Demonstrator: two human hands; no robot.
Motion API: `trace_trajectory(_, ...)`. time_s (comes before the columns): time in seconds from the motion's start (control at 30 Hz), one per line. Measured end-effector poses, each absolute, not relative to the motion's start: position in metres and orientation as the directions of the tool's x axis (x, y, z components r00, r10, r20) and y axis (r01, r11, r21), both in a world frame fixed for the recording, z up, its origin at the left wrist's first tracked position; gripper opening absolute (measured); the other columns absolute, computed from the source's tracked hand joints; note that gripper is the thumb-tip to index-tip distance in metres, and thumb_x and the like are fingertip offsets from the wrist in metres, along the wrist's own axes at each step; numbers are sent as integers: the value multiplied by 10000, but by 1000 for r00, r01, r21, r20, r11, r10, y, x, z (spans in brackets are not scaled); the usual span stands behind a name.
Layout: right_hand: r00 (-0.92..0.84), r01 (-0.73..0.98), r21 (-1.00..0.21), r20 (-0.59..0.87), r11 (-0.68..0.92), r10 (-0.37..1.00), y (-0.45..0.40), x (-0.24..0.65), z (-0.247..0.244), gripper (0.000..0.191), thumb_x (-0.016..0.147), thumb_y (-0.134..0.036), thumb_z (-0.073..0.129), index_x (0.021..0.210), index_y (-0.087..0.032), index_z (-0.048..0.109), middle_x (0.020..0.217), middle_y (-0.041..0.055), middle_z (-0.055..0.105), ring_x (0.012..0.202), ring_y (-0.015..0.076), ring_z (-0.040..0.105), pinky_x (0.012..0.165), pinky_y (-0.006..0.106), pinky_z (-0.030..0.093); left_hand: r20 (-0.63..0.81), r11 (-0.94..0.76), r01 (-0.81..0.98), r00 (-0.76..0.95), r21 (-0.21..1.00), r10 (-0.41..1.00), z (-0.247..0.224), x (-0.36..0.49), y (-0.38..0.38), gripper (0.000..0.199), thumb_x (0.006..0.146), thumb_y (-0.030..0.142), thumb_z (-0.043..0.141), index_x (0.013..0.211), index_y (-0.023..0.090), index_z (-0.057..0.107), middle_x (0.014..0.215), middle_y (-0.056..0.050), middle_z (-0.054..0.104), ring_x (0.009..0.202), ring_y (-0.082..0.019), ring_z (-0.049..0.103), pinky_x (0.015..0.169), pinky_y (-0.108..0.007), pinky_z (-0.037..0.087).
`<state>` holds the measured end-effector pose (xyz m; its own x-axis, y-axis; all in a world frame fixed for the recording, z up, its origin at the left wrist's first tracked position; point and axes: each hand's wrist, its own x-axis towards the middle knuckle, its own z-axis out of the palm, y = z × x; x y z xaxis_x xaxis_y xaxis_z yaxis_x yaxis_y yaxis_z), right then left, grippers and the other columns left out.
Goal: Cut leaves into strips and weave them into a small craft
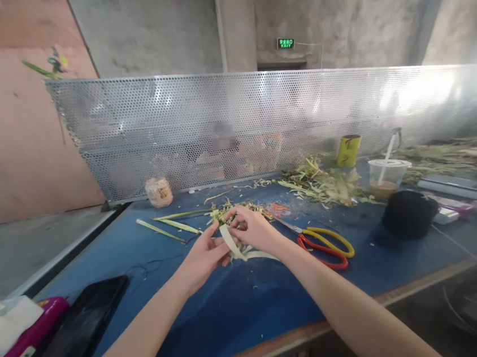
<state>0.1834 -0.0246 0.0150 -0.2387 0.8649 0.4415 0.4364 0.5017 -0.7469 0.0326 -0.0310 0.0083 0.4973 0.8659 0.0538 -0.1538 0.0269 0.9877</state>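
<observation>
Near the middle of the blue table, my left hand [204,257] has its fingers closed on a pale green leaf strip [231,243]. My right hand [250,228] meets it from the right, fingers bent and pinched at the strip's upper part. The strip curves down between the hands, and more pale strip trails to the right under my right wrist. Behind the hands lies a pile of small green scraps [220,210]. Scissors [329,248] with one red and one yellow handle rest just right of my right forearm.
Long leaf pieces [159,230] and a jar [159,192] are at the left. A phone [86,314] lies front left. Leaf scraps [324,186], a yellow can [349,151], a drink cup [387,177] and a black spool [410,214] stand right. A perforated metal screen [198,120] runs behind.
</observation>
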Motion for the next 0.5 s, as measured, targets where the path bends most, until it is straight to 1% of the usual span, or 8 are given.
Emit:
trace_trajectory(0.07, -236, 435, -742, 452, 510, 860, -26, 182, 15, 192, 708, -220, 497, 899, -206, 482, 634, -49, 529, 461, 62, 380, 457, 191, 316, 45, 61, -211, 463, 976, 885, 11, 35, -32, 451, 667, 342, 638, 1047, 149, 490, 581, 25, 530, 461, -66, 431, 444, -206, 301)
trace_trajectory(0.13, -226, 440, -730, 473, 523, 851, -26, 181, 15, 187, 713, -234, 507, 897, -205, 487, 638, -48, 522, 471, 61, 384, 471, 191, 322, 2, 125, -252, 451, 960, 892, 14, 36, -32, 338, 689, 425, 588, 866, 143, 527, 584, 3, 546, 488, -88, 471, 433, -205, 308)
trace_trajectory(0.2, -216, 454, -711, 497, 537, 841, -27, 180, 15, 185, 719, -262, 520, 893, -206, 489, 638, -47, 519, 482, 63, 391, 487, 194, 329, -69, 215, -270, 464, 939, 883, 17, 37, -31, 366, 716, 507, 508, 786, 148, 517, 581, -19, 567, 517, -115, 511, 434, -211, 319)
trace_trajectory(0.27, -214, 472, -690, 513, 548, 831, -28, 181, 16, 197, 724, -301, 530, 892, -207, 489, 626, -49, 513, 483, 66, 387, 492, 198, 327, -129, 283, -269, 473, 921, 871, 17, 36, -31, 390, 729, 536, 465, 794, 155, 515, 574, -26, 576, 524, -125, 525, 440, -215, 326)
trace_trajectory(0.33, -220, 491, -673, 518, 553, 826, -29, 181, 16, 203, 730, -314, 526, 901, -211, 488, 631, -48, 514, 485, 69, 388, 492, 200, 325, -127, 272, -257, 468, 927, 875, 16, 35, -31, 325, 717, 469, 532, 798, 155, 522, 574, -15, 569, 530, -115, 523, 444, -208, 325)
trace_trajectory(0.4, -232, 509, -663, 508, 549, 829, -30, 182, 16, 192, 737, -287, 512, 915, -218, 485, 655, -44, 524, 498, 73, 402, 497, 202, 328, -84, 215, -232, 471, 949, 878, 14, 34, -32, 247, 674, 346, 631, 792, 153, 531, 579, 5, 552, 553, -100, 519, 450, -196, 319)
trace_trajectory(0.43, -239, 519, -659, 501, 545, 832, -30, 182, 17, 184, 741, -268, 501, 919, -221, 484, 667, -41, 528, 506, 76, 412, 501, 204, 332, -58, 183, -219, 477, 958, 877, 13, 34, -32, 242, 651, 295, 661, 802, 154, 536, 579, 13, 545, 558, -92, 514, 450, -192, 313)
trace_trajectory(0.5, -243, 536, -644, 501, 546, 830, -30, 181, 17, 172, 749, -245, 481, 919, -221, 486, 685, -32, 530, 533, 85, 432, 523, 213, 348, -29, 142, -201, 479, 969, 877, 12, 34, -33, 295, 619, 251, 691, 856, 153, 545, 562, 24, 533, 542, -81, 494, 444, -188, 302)
